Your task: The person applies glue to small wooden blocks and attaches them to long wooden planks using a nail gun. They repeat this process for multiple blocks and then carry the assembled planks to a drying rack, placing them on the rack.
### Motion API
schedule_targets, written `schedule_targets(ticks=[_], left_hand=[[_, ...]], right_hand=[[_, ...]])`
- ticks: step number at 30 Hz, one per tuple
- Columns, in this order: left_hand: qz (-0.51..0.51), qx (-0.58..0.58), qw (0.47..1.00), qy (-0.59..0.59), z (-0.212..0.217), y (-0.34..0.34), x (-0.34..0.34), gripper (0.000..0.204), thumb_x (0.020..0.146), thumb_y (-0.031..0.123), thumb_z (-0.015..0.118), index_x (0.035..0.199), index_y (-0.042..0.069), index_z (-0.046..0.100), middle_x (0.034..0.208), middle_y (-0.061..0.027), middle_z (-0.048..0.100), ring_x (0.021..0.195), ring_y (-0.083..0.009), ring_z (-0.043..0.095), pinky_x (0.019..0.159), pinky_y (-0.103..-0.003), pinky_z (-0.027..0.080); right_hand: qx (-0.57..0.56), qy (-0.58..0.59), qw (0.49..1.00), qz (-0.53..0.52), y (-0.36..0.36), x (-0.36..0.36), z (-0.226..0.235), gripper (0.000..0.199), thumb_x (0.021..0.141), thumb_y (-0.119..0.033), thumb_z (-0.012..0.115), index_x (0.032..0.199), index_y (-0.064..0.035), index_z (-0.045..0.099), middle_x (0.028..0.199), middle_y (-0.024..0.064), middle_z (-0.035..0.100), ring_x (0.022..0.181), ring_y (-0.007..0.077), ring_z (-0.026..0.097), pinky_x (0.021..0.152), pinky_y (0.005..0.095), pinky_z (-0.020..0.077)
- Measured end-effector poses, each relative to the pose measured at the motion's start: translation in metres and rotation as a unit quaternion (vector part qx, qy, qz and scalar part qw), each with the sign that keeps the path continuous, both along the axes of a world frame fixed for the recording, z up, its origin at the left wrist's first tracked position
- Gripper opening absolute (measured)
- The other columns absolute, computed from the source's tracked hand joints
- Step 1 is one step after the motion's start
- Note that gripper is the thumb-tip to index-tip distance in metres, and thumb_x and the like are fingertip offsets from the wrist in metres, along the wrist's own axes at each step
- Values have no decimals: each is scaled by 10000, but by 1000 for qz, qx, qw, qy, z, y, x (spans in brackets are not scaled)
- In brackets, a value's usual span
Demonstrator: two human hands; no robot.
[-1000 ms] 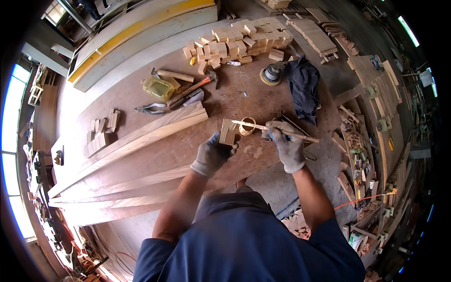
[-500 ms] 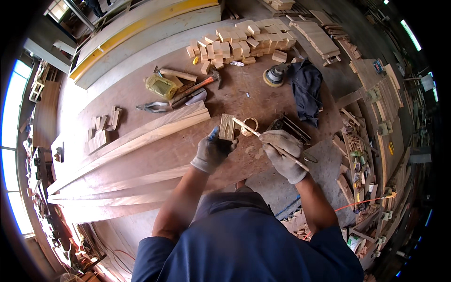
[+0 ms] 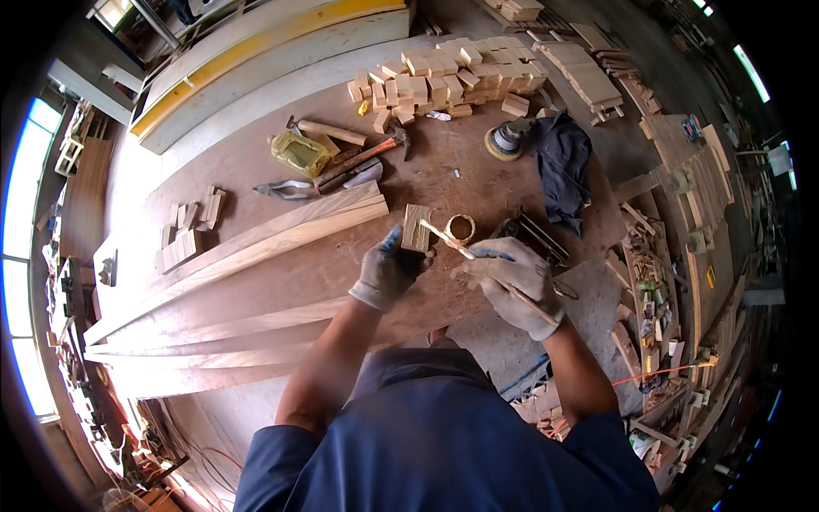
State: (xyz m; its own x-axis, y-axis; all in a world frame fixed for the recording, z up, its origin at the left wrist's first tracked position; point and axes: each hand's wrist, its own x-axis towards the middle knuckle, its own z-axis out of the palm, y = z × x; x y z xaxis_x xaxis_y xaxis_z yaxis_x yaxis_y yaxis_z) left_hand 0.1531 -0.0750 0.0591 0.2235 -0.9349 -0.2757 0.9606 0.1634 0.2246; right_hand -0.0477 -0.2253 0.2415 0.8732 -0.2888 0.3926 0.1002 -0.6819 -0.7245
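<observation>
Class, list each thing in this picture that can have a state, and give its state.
Left hand, closed on wooden block
Right hand, closed on stick
Wooden block, held
Stick, held slantwise
Round pot, open-topped
Hammer, lying down
Pliers, lying flat
Plastic bottle, on its side
Sander, resting pad down
Dark cloth, crumpled
Small blocks, heaped

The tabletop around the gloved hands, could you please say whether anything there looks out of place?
The small round pot looks odd: its rim seems crusted with pale residue, like the pale tip of the stick. The dark cloth also lies crumpled beside the sander. I see nothing clearly broken.
</observation>
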Motion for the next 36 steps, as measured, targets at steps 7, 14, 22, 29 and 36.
schedule_targets(ticks=[7,14,22,29,36], left_hand=[[39,55,998,-13,15,-6,-7,514,1118,389,497,1421,-19,572,1267,-232,708,1016,-354,696,867,-442,573],[27,22,999,-5,3,-1,0,540,1124,401,482,1453,-21,551,1294,-244,703,1038,-336,702,891,-446,589],[55,99,993,-37,16,-2,-7,562,1117,419,498,1454,-28,547,1278,-237,706,1015,-340,704,869,-428,606],[25,-6,1000,13,6,4,-4,557,1129,412,472,1461,-30,538,1300,-233,702,1073,-344,701,891,-434,592],[86,77,992,-50,25,-4,-12,534,1142,397,453,1451,-28,548,1328,-226,701,1089,-327,705,900,-429,584]], right_hand=[[-109,-6,992,68,16,-1,-19,246,820,31,705,1022,-82,787,1131,153,708,999,318,713,841,423,585],[-86,-26,995,30,8,7,-8,282,823,50,690,1059,-77,776,1132,176,703,1009,341,708,858,429,586],[-60,-5,996,71,23,-2,-9,281,817,52,711,1070,-60,759,1119,153,724,1018,318,725,849,415,604],[174,-6,977,-120,25,7,-21,244,888,60,746,1123,-3,747,999,142,779,917,295,771,837,369,631],[-108,-39,993,4,32,7,-35,301,853,55,743,1128,-62,776,1132,169,731,994,321,736,843,397,618]])
